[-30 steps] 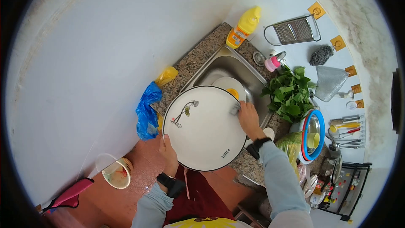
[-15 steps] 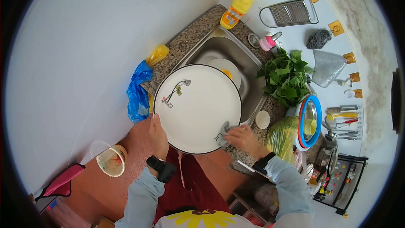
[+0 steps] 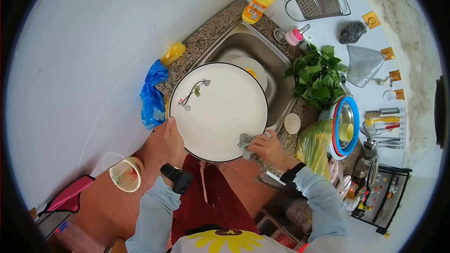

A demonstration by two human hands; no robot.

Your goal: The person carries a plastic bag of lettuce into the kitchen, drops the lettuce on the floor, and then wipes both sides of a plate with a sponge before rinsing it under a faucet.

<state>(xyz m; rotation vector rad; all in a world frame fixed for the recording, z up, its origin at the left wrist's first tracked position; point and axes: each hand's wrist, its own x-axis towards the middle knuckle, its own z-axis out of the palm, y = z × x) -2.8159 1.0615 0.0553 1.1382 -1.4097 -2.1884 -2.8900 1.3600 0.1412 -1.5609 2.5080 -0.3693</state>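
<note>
A large round white tray [image 3: 218, 112] with a dark rim and a small plant drawing is held over the front of the sink [image 3: 276, 58]. At its lower left edge, my left hand [image 3: 175, 143] grips the rim, with the thumb on the upper face and the fingers hidden beneath. My right hand [image 3: 270, 149] is closed on a crumpled grey cloth [image 3: 245, 144] at the tray's lower right edge. Behind the tray, a white plate [image 3: 259, 75] and something yellow-orange [image 3: 251, 72] show in the sink, partly covered.
Right of the sink are leafy greens [image 3: 316, 77], nested basins [image 3: 355, 136], a yellow-green plastic bag [image 3: 313, 146] and a round whitish lid [image 3: 292, 123]. A yellow bottle [image 3: 260, 2] stands at the back corner. Blue bag [image 3: 153, 96] hangs left; a bin [image 3: 126, 175] is on the floor.
The view has shifted slightly, so most things sit a little higher. My right hand and the cloth have moved slightly along the tray's lower right edge. My left hand keeps its hold.
</note>
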